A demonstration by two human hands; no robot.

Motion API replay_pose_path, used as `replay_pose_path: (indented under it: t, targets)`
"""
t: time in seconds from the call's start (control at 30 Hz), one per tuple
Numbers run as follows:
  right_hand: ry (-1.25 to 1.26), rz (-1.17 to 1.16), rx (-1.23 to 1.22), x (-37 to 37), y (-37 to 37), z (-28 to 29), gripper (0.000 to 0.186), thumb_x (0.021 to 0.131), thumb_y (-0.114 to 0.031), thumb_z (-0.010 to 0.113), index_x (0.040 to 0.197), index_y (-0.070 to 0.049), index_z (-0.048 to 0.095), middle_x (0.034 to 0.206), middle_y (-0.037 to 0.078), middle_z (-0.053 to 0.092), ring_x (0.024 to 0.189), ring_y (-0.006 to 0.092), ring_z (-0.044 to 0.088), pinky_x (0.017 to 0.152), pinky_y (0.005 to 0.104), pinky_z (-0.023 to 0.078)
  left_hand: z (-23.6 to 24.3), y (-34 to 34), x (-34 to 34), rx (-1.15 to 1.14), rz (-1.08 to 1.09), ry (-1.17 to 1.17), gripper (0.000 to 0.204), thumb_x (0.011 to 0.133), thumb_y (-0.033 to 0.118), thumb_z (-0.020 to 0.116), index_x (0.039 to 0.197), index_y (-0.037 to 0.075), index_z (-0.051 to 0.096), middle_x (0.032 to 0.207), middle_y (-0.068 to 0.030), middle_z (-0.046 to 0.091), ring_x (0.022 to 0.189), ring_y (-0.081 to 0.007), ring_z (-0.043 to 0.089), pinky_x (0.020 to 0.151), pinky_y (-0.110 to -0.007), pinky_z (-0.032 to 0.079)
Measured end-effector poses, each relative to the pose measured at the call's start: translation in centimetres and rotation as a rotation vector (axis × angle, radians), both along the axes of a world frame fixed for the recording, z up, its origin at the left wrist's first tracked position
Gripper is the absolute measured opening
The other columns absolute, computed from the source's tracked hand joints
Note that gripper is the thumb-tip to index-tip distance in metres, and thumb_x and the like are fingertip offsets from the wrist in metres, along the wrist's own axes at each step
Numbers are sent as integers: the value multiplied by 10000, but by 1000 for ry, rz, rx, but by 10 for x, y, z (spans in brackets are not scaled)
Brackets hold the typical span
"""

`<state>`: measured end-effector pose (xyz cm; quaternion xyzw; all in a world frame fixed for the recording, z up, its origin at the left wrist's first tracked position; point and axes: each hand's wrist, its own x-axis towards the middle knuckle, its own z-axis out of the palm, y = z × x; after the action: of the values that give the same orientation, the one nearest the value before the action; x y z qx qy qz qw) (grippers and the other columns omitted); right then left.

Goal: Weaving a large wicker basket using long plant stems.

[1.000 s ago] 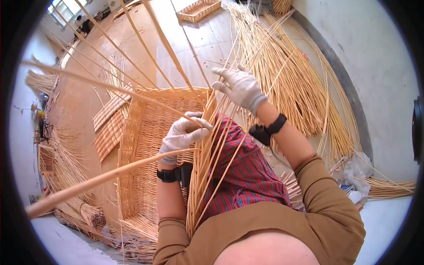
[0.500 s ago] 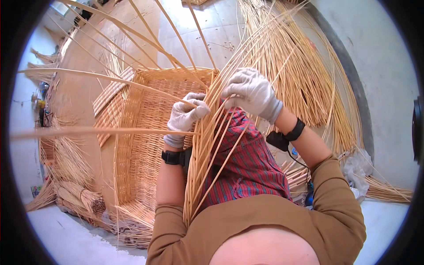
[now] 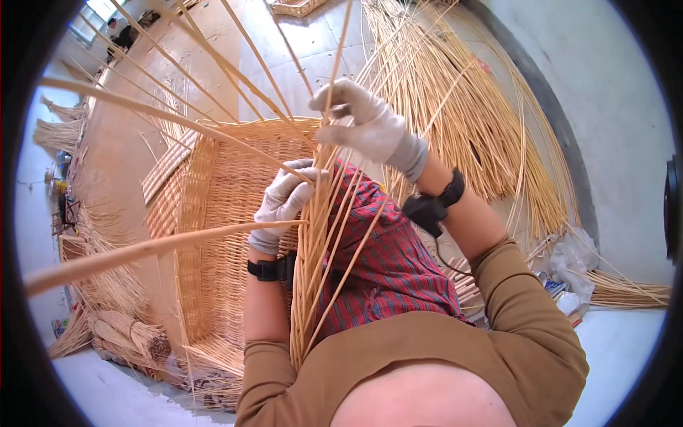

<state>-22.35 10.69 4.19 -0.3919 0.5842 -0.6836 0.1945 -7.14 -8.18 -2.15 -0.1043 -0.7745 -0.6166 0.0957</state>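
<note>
A rectangular wicker basket (image 3: 228, 153) with woven walls tilts against my lap, its inside facing up and left. My gloved left hand (image 3: 283, 201) is closed at its near right edge, thumb and fingers pinching the wicker rods (image 3: 313, 235) bundled along that side. Thick upright stakes (image 3: 178, 245) spread out from this edge to the left and away. Above it, my gloved right hand (image 3: 366, 122) curls thumb and fingers around a thin, nearly upright wicker rod (image 3: 340, 43). Its exact contact with the fingertips is hard to make out.
A large heap of loose rods (image 3: 462, 121) covers the floor at the right, near the wall. Bundled rods (image 3: 131, 334) lie at the lower left. A woven panel (image 3: 165, 188) stands beside the basket. A plastic bag (image 3: 573, 263) lies at the right.
My right hand has moved up and left, bringing a thin rod upright. My left hand stays at the basket's edge, while the basket and stakes have shifted slightly left in view.
</note>
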Motion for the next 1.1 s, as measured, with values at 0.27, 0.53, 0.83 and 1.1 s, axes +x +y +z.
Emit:
replay_pose_path:
  t: [0.27,0.53,0.83,1.1]
  targets:
    - [1048,-292,305,12,-38,39,622,864,-165,738,1464,-203,578,1355,144,647,1184,330,623,1048,458,467,13,0,-4,-96,73,131,340,1016,174,621,1337,61,620,1382,-142,523,1362,-305,465,1123,-420,401]
    - [305,-709,217,-60,-11,-68,508,799,-231,879,1234,-85,662,950,54,676,925,203,629,849,326,521,-9,-9,-14,23,-76,-58,541,1013,455,596,1365,44,616,1358,-118,592,1311,-255,520,1135,-388,379]
    - [-470,-407,173,38,-19,-71,857,820,-404,882,1460,5,486,1162,131,700,1077,205,654,930,330,538,42,25,-5,32,-15,-487,379,866,253,865,1101,95,614,1023,31,604,928,-75,566,823,-251,499]
    - [-282,-490,269,26,-34,-74,500,824,-227,807,1228,-19,598,1018,106,698,908,209,678,825,362,565,16,15,-8,404,39,-513,323,835,118,874,1095,69,689,1016,18,687,955,-80,608,849,-263,524]
